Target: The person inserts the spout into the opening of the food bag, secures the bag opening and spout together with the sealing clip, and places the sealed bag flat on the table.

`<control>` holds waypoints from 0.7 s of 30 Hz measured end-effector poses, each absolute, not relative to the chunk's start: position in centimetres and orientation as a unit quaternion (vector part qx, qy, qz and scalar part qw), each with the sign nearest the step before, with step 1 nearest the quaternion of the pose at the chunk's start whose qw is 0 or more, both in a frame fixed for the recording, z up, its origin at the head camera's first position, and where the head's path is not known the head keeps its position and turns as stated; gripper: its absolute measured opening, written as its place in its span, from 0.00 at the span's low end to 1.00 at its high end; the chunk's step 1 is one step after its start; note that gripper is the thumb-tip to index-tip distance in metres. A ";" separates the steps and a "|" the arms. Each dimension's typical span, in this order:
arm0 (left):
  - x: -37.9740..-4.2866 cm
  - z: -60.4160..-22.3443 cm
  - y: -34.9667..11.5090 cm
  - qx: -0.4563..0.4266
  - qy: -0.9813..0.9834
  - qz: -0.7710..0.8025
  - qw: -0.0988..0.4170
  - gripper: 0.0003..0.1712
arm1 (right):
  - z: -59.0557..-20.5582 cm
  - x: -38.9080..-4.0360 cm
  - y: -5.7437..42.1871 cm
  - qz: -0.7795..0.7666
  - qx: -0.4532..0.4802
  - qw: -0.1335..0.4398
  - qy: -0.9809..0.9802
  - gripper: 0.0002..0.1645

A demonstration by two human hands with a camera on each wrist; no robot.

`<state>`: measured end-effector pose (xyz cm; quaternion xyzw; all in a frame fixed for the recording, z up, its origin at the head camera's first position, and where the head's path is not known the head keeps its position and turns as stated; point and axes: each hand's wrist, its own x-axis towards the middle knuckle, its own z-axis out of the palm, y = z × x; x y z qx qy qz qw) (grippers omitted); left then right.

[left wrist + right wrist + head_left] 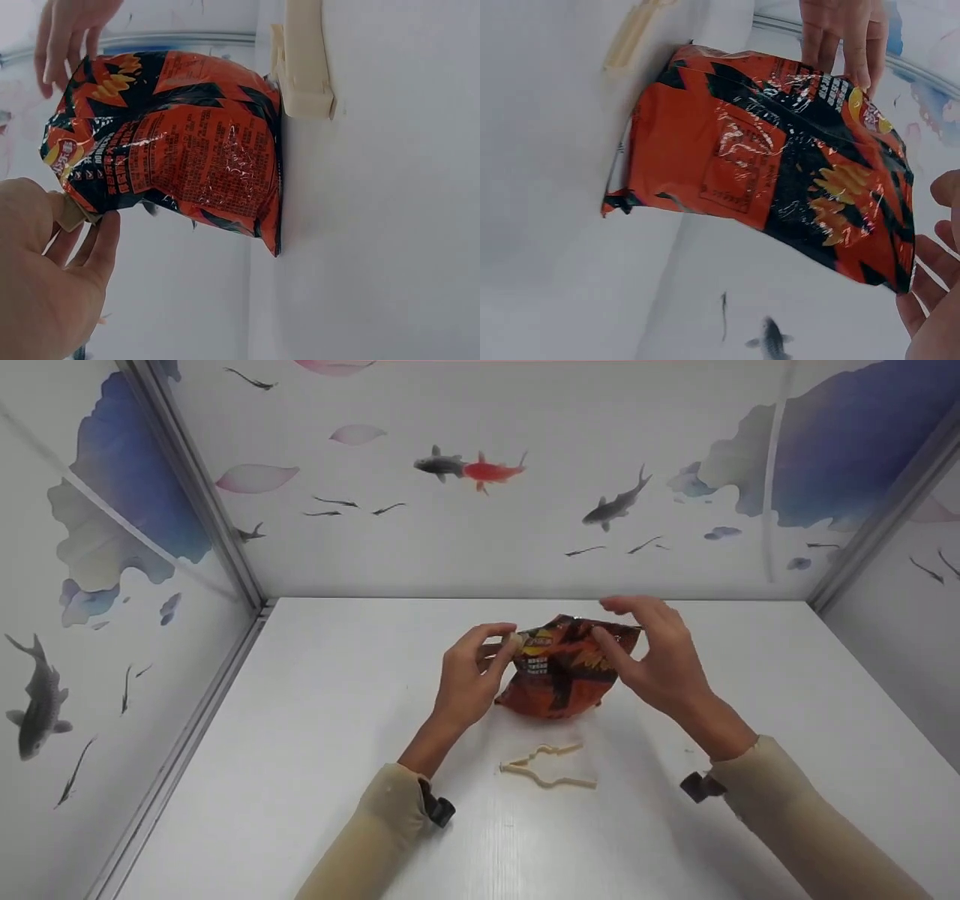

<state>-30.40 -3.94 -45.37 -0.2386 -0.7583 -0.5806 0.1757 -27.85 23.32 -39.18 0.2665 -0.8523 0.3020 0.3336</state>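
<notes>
A red and black snack bag (pixel 562 675) stands upright on the table, its printed back toward me. My left hand (pixel 472 671) pinches the bag's upper left corner between thumb and fingers. A small beige piece (pixel 71 214) shows between those fingertips in the left wrist view. At the upper right corner, my right hand (pixel 660 660) has its thumb and fingers spread apart. In the right wrist view its fingers (pixel 926 277) are right at the bag's edge, while the thumb stands away from it. An opened beige bag clip (pixel 551 781) lies in front of the bag.
The white table (pixel 315 720) runs back to a white wall (pixel 480 555) printed with fish and petals. Side panels with metal frame posts (pixel 202 487) enclose the left and right.
</notes>
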 end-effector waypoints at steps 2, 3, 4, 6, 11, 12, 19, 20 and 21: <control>-30.4 -45.4 -3.9 -0.241 -0.758 -0.580 0.178 0.17 | -38.4 -28.1 22.2 0.255 0.311 0.330 -0.854 0.27; -30.4 -45.4 -3.9 -0.244 -0.756 -0.580 0.180 0.17 | -38.1 -28.3 21.7 0.229 0.335 0.327 -0.854 0.28; -30.4 -45.4 -3.9 -0.247 -0.754 -0.582 0.181 0.17 | -37.9 -28.4 21.1 0.202 0.360 0.323 -0.852 0.28; -30.4 -45.4 -4.0 -0.251 -0.750 -0.583 0.185 0.17 | -37.7 -28.8 20.1 0.151 0.402 0.317 -0.845 0.27; -30.3 -45.5 -4.0 -0.253 -0.752 -0.578 0.193 0.16 | -38.0 -29.7 18.1 0.057 0.433 0.320 -0.841 0.22; -30.2 -45.5 -4.0 -0.253 -0.752 -0.577 0.194 0.17 | -38.1 -29.9 17.9 0.046 0.429 0.322 -0.843 0.20; -30.4 -45.7 -3.8 -0.263 -0.748 -0.573 0.209 0.16 | -38.7 -30.6 17.8 0.031 0.398 0.329 -0.856 0.12; -30.4 -45.7 -3.7 -0.264 -0.748 -0.571 0.213 0.16 | -38.7 -30.7 17.8 0.033 0.395 0.328 -0.858 0.12; -30.4 -45.7 -3.7 -0.265 -0.748 -0.569 0.217 0.16 | -38.6 -30.7 17.9 0.036 0.392 0.327 -0.859 0.12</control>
